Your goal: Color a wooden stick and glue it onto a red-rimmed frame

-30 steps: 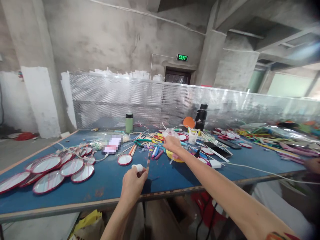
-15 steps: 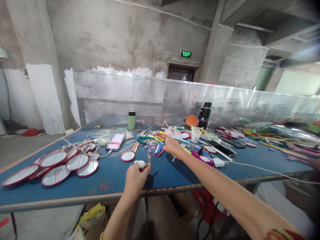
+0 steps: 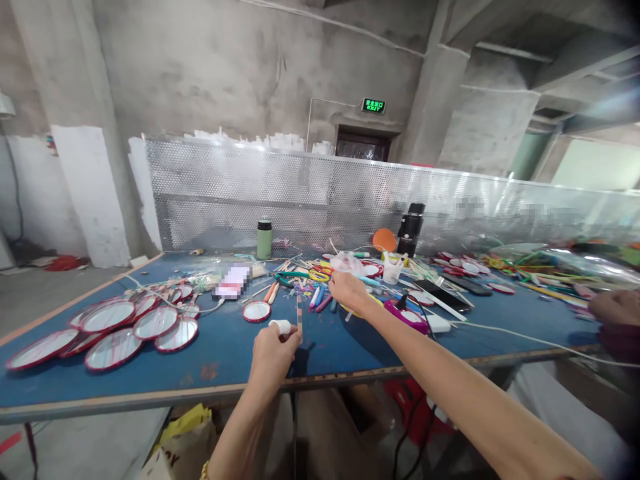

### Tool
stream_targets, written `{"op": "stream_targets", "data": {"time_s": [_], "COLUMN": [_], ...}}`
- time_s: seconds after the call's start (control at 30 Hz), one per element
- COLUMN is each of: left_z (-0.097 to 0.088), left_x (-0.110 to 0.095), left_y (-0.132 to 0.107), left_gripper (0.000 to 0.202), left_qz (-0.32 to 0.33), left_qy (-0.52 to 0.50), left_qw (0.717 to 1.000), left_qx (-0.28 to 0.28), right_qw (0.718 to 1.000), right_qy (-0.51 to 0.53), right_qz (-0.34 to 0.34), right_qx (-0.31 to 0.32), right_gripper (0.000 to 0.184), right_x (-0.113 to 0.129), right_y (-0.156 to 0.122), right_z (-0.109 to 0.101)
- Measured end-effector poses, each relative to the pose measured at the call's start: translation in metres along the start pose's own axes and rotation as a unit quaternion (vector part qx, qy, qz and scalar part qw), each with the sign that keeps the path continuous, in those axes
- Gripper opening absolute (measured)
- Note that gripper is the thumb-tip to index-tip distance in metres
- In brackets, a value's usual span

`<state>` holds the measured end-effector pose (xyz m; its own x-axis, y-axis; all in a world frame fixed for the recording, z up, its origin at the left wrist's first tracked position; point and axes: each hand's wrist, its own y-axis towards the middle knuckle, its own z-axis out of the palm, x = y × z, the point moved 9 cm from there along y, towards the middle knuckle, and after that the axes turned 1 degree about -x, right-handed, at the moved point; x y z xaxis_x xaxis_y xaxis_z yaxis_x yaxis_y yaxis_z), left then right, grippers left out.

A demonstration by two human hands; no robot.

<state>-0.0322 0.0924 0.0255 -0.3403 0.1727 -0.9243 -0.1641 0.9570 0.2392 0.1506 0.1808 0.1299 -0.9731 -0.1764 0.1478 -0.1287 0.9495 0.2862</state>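
Note:
My left hand (image 3: 273, 353) is closed near the front edge of the blue table (image 3: 220, 363). It pinches a thin upright stick (image 3: 299, 319) and has a white wrap on one finger. My right hand (image 3: 347, 290) reaches far over the table, fingers curled down into the pile of coloured sticks and pens (image 3: 315, 293), beside a yellow round piece (image 3: 367, 301). What its fingers hold is hidden. A small round mirror (image 3: 256, 311) lies between the two hands.
Several red-rimmed oval mirrors (image 3: 113, 327) lie at the left. A green bottle (image 3: 264, 239) and a black flask (image 3: 410, 229) stand before a perforated metal screen (image 3: 250, 193). A white cable (image 3: 525, 339) crosses the right side. Another person's hand (image 3: 615, 307) rests at the far right.
My right hand dropped from above the yellow piece into the pile of sticks. The view shifted slightly. Another person's hand came into view at the right edge. My left hand kept the stick.

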Motion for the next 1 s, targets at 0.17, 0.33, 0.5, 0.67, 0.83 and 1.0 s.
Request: {"op": "stream_targets", "data": {"time_s": [0.17, 0.33, 0.5, 0.67, 0.83, 1.0], "left_z": [0.003, 0.008, 0.009, 0.007, 0.007, 0.010], "left_x": [-0.002, -0.007, -0.009, -0.009, -0.006, -0.003], "left_y": [0.001, 0.001, 0.002, 0.001, 0.001, 0.004], "left_gripper": [0.018, 0.017, 0.014, 0.012, 0.012, 0.015], "left_qz": [0.007, 0.001, -0.017, -0.029, -0.041, -0.048], "left_qy": [-0.028, -0.051, -0.050, -0.043, -0.046, -0.035], "left_qw": [1.000, 0.999, 0.998, 0.999, 0.998, 0.998], "left_qx": [0.010, 0.008, -0.016, -0.009, 0.004, 0.010], "right_qw": [0.991, 0.970, 0.953, 0.945, 0.941, 0.946], "right_qy": [0.113, 0.218, 0.288, 0.321, 0.331, 0.315], "right_qz": [-0.068, -0.104, -0.089, -0.064, -0.061, -0.063], "right_qx": [-0.016, -0.010, -0.011, 0.007, 0.033, 0.034], "right_gripper": [0.031, 0.029, 0.028, 0.026, 0.026, 0.026], "right_x": [0.028, 0.048, 0.047, 0.044, 0.047, 0.052], "right_y": [-0.064, -0.104, -0.094, -0.086, -0.083, -0.082], "right_z": [-0.006, 0.022, 0.040, 0.049, 0.052, 0.053]}}
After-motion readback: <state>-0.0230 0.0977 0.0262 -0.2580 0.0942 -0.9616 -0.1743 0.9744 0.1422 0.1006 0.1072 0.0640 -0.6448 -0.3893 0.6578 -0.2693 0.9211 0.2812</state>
